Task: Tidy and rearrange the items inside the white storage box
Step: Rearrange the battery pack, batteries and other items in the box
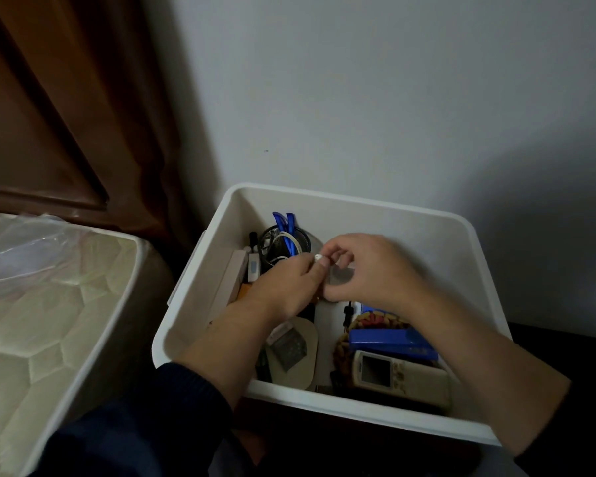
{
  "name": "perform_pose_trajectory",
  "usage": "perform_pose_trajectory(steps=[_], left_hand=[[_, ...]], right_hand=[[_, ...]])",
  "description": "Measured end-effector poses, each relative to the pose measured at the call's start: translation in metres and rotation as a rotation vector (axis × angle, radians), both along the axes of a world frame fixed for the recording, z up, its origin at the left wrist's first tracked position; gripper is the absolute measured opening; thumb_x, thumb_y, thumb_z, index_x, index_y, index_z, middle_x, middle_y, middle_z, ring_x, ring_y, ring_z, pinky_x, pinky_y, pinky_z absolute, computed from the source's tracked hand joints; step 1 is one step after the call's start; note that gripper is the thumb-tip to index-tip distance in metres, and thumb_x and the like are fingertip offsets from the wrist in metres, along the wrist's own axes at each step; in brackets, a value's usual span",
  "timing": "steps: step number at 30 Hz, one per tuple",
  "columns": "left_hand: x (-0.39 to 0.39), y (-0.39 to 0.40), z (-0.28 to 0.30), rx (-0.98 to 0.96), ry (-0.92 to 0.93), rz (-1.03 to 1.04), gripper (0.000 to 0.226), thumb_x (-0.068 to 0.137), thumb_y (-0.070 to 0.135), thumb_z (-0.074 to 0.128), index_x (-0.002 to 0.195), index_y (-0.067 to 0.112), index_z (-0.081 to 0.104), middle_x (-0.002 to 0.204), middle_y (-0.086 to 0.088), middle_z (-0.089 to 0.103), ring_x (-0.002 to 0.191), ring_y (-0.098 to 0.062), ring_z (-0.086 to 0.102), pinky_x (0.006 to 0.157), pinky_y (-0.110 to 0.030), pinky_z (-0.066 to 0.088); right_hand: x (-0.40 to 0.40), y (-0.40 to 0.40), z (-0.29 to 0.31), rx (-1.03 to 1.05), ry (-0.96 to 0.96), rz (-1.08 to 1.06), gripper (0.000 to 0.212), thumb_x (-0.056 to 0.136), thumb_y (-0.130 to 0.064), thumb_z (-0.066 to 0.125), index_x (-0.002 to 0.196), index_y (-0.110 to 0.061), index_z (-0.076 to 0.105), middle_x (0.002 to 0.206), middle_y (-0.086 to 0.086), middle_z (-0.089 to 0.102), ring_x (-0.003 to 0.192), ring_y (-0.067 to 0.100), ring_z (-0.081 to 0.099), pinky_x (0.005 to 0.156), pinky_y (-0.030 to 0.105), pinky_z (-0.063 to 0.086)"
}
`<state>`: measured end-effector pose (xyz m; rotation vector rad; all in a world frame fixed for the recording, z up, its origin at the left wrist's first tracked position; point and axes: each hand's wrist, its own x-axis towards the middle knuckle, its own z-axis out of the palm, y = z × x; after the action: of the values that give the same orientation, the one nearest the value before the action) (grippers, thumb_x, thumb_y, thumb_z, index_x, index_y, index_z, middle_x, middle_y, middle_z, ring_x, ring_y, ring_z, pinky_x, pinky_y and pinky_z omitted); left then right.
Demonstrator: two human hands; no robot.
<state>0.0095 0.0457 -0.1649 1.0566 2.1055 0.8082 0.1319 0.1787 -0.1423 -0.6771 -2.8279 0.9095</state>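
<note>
Small white piece [317, 257] pinched between left hand [286, 287] and right hand [369, 270] fingertips, above middle of white storage box [358, 201]. Identity unclear. Advised: maintain pinch, lower beside cable bundle [283, 241] at far-left corner, clear of remote control [399, 373].

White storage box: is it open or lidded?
Open: the white storage box shows no lid, and both hands reach in from above.

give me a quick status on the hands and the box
Left hand and right hand pinching a small white piece over the white storage box. Remote untouched. Nothing blocking.
</note>
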Motion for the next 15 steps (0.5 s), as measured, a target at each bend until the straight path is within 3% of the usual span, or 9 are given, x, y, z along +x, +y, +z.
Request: perform_pose_trajectory(steps=[4, 8, 12, 15], left_hand=[[-0.005, -0.002, -0.001, -0.059, 0.256, 0.063, 0.039, 0.111, 0.048, 0.026, 0.093, 0.026, 0.053, 0.089, 0.000, 0.063, 0.076, -0.016, 0.058, 0.065, -0.038, 0.042], [-0.006, -0.001, 0.003, -0.055, 0.528, 0.064, 0.036, 0.111, 0.042, 0.025, 0.091, 0.025, 0.049, 0.082, 0.004, 0.058, 0.068, -0.018, 0.053, 0.062, -0.034, 0.035], [-0.004, 0.000, 0.009, 0.073, 0.564, 0.195, 0.034, 0.111, 0.043, 0.025, 0.082, 0.032, 0.038, 0.073, 0.007, 0.051, 0.062, -0.018, 0.046, 0.061, -0.036, 0.032], [-0.005, 0.000, 0.009, 0.048, 0.543, 0.246, 0.034, 0.111, 0.044, 0.025, 0.088, 0.028, 0.044, 0.076, 0.005, 0.055, 0.064, -0.019, 0.048, 0.068, -0.036, 0.034]], right_hand=[[-0.002, 0.008, -0.007, -0.005, 0.038, -0.055, 0.045, 0.071, -0.036, 0.087, 0.114, -0.034, 0.071, 0.100, -0.016, 0.068, 0.083, -0.002, 0.066, 0.072, 0.015, 0.051], [-0.001, 0.016, -0.023, -0.003, -0.005, -0.196, 0.028, 0.082, -0.015, 0.081, 0.101, -0.033, 0.072, 0.099, -0.014, 0.067, 0.081, 0.000, 0.063, 0.065, 0.009, 0.044], [-0.006, 0.006, -0.043, -0.001, -0.126, -0.172, 0.009, 0.096, -0.022, 0.073, 0.101, -0.027, 0.069, 0.098, -0.004, 0.069, 0.084, 0.015, 0.070, 0.071, 0.030, 0.057], [-0.010, 0.002, -0.050, 0.241, -0.228, -0.074, 0.014, 0.099, -0.026, 0.068, 0.109, -0.017, 0.070, 0.102, 0.006, 0.069, 0.093, 0.025, 0.068, 0.076, 0.035, 0.055]])
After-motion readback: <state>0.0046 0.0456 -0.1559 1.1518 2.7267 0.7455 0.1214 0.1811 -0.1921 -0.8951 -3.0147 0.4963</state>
